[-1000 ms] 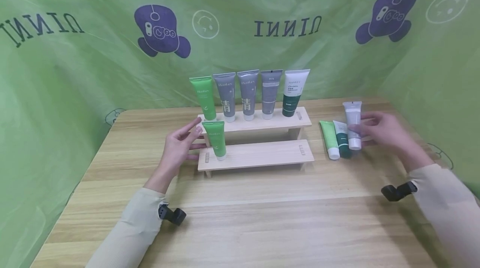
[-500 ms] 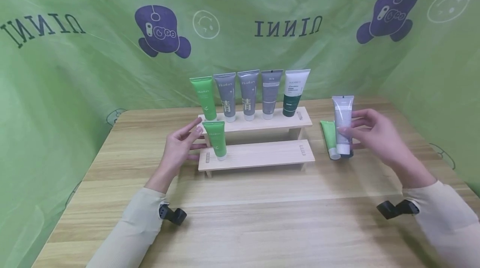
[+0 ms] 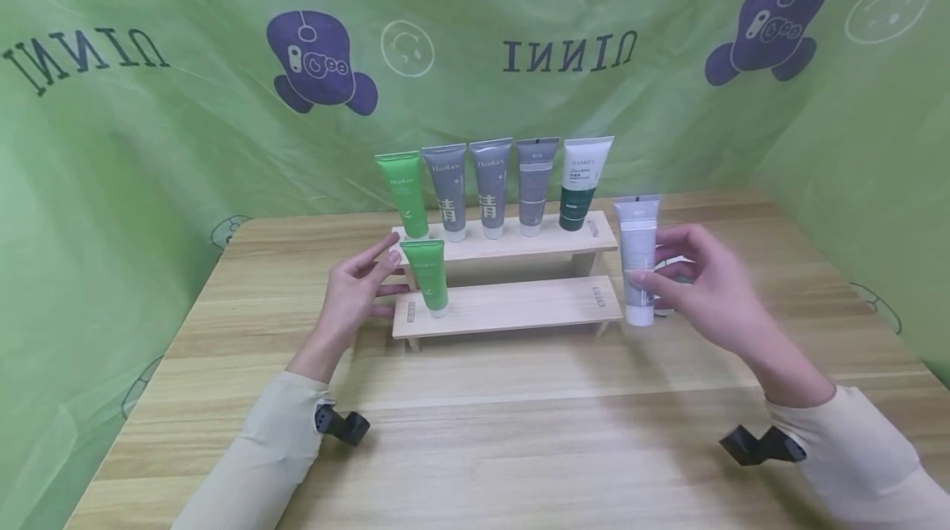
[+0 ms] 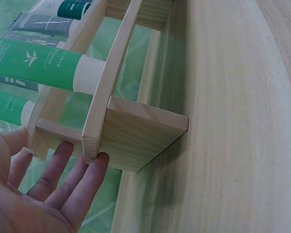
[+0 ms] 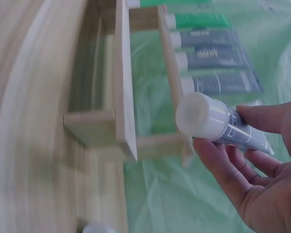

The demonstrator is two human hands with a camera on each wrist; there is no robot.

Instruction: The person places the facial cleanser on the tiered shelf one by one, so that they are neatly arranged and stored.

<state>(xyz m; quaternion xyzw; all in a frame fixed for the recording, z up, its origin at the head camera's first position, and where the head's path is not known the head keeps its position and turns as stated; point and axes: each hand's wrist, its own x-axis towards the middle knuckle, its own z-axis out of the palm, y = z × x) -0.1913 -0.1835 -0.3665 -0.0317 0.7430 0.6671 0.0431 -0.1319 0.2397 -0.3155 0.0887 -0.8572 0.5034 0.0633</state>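
My right hand [image 3: 708,291] pinches a grey squeeze tube [image 3: 639,258], held cap down just right of the wooden two-step stand [image 3: 512,309]. In the right wrist view the tube's white cap [image 5: 196,115] points toward the camera, thumb and fingers on either side of its body. My left hand [image 3: 356,283] rests its fairly straight fingertips against the stand's left end; the left wrist view has those fingers [image 4: 87,187] at the lower step's edge. A green tube [image 3: 426,276] stands cap down on the lower step, near its left end.
Along the upper step stand a green tube [image 3: 404,194], several grey tubes [image 3: 490,188] and a white-and-dark-green tube [image 3: 582,184]. Tubes lying on the table right of the stand are mostly hidden behind my right hand. A green printed curtain [image 3: 475,101] surrounds the table [image 3: 475,431].
My right hand has carried the grey tube left and slightly toward me, from above the lying tubes to beside the stand. My left hand has stayed in place.
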